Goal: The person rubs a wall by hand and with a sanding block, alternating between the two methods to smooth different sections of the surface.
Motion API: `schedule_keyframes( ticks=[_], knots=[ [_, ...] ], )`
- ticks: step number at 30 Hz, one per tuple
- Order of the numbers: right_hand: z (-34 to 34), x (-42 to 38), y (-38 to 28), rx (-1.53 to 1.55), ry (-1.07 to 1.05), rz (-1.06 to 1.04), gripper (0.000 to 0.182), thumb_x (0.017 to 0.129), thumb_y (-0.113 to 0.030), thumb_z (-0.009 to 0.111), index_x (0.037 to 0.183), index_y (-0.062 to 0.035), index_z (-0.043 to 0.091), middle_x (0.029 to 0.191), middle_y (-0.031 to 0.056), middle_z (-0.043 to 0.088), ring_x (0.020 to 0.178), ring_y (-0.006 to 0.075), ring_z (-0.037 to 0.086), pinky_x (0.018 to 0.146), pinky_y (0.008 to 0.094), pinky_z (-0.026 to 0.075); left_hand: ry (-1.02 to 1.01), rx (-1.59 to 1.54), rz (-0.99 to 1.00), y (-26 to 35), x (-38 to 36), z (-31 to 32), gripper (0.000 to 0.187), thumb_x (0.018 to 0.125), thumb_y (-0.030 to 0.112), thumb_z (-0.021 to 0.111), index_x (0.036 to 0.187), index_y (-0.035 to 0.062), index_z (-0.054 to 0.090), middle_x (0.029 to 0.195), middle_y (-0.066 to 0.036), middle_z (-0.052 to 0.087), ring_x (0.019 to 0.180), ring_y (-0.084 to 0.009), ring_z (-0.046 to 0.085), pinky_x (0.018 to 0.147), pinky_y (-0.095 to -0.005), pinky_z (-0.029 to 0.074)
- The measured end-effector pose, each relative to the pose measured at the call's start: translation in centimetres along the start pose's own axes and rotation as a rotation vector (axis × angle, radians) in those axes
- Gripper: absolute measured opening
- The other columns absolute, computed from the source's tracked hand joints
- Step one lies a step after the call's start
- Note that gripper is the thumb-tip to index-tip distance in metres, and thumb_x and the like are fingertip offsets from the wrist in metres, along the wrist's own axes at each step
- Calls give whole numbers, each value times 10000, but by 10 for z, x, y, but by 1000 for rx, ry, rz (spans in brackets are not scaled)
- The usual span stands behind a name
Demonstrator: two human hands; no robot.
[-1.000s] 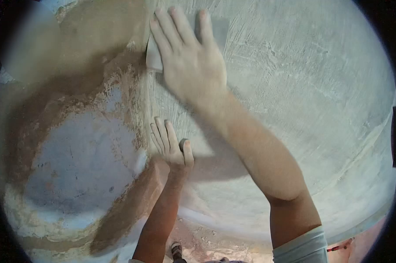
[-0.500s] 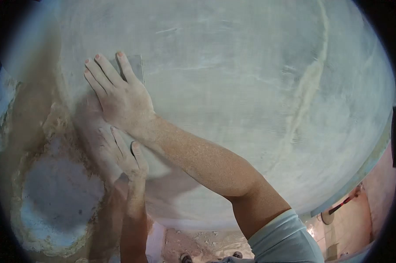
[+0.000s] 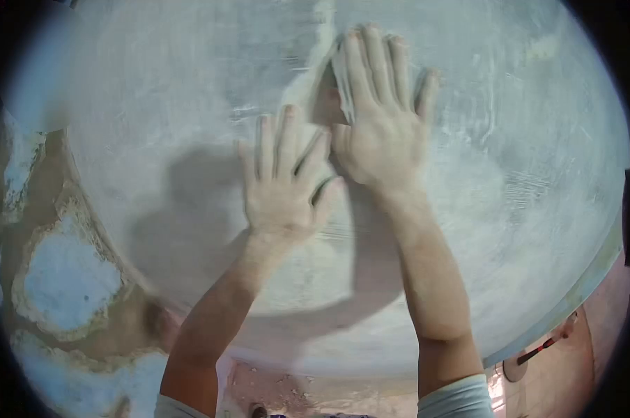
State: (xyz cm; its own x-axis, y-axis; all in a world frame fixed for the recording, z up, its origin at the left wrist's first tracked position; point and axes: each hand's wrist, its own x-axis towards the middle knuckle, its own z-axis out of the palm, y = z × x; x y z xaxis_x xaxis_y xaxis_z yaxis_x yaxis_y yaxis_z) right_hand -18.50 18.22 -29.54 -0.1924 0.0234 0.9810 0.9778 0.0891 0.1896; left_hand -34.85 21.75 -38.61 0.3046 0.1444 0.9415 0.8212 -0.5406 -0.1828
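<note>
A large, curved, pale grey-green surface [image 3: 210, 83] fills most of the view. My left hand [image 3: 283, 184] lies against its middle, palm down, fingers spread, with nothing seen in it. Higher and to the right, my right hand [image 3: 385, 118] is pressed flat on the same surface, fingers stretched out. A thin, pale-edged sheet [image 3: 343, 80] shows beside its index-finger side and seems to lie partly beneath the hand. A whitish streak [image 3: 304, 83] runs down the surface between the hands.
At the left is a brown, patchy area with pale blue patches [image 3: 71, 279]. The curved surface ends in a rim [image 3: 573, 299] at the lower right. Beyond it, a round-based object with a dark and red handle [image 3: 538, 352] stands on the floor. Rubble [image 3: 280, 390] shows below.
Both hands are further right on the surface, and my right hand is also higher. My left hand's fingers are spread wider. The view has shifted right, bringing the whitish streak nearer the middle.
</note>
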Motion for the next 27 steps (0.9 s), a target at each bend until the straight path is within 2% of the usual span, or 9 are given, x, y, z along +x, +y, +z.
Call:
schedule_keyframes(
  ticks=[6,9,10,13,14,19,21,25,27],
  knots=[
    [-38,-59,134,-107,42,210,676,1045,-272,538,1682,-111,382,1766,163,312,1638,440,233,1263,745,129,24,-8,201,122,40,34,671,1007,558,623,1619,304,519,1778,-111,296,1626,-379,267,1279,-696,178],
    [-57,-77,174,-103,65,315,677,1066,-274,515,1700,-113,338,1777,171,280,1638,447,226,1260,750,120,-62,-113,311,168,51,46,691,996,551,644,1624,300,504,1774,-98,305,1622,-341,284,1286,-692,170],
    [-61,-82,180,-124,63,330,686,1078,-272,509,1712,-114,301,1781,179,262,1639,458,209,1256,759,114,-69,-56,337,181,50,49,800,993,594,623,1669,216,423,1789,-67,260,1626,-251,269,1303,-608,205],
    [-69,-103,184,-123,13,343,690,1078,-274,516,1715,-123,299,1779,184,265,1641,459,203,1249,766,118,-147,-112,326,210,39,55,863,972,569,646,1659,101,416,1787,-70,266,1624,-240,275,1309,-564,221],
    [-71,-114,182,-117,-19,365,700,1072,-262,517,1714,-96,294,1780,199,257,1646,460,182,1262,748,63,-105,-131,349,210,30,58,904,952,552,658,1647,30,408,1774,-78,301,1618,-244,290,1303,-549,231],
    [-73,-219,161,-51,-67,437,762,1045,-251,539,1702,12,258,1780,248,216,1666,444,113,1288,658,-84,-214,-229,418,224,-48,68,869,934,501,678,1610,1,459,1706,-131,424,1565,-269,392,1269,-545,284],
    [-72,-266,147,-26,-80,503,772,1047,-256,532,1706,16,237,1788,249,185,1672,434,79,1292,647,-86,-257,-298,437,228,-78,71,848,922,475,692,1584,-15,492,1684,-151,461,1546,-280,430,1257,-543,308],
    [-79,-263,140,-44,-157,573,735,1124,-343,438,1720,4,185,1798,252,131,1672,443,44,1289,655,-51,-234,-375,403,228,-89,67,835,881,446,730,1539,-34,545,1697,-158,444,1559,-277,416,1267,-500,318],
    [-73,-235,139,-67,-135,488,769,1129,-393,438,1729,-13,145,1811,219,99,1678,419,29,1292,653,-38,-228,-435,350,219,-77,61,838,868,440,738,1528,-41,553,1705,-157,432,1570,-281,403,1282,-495,301]
  ],
)
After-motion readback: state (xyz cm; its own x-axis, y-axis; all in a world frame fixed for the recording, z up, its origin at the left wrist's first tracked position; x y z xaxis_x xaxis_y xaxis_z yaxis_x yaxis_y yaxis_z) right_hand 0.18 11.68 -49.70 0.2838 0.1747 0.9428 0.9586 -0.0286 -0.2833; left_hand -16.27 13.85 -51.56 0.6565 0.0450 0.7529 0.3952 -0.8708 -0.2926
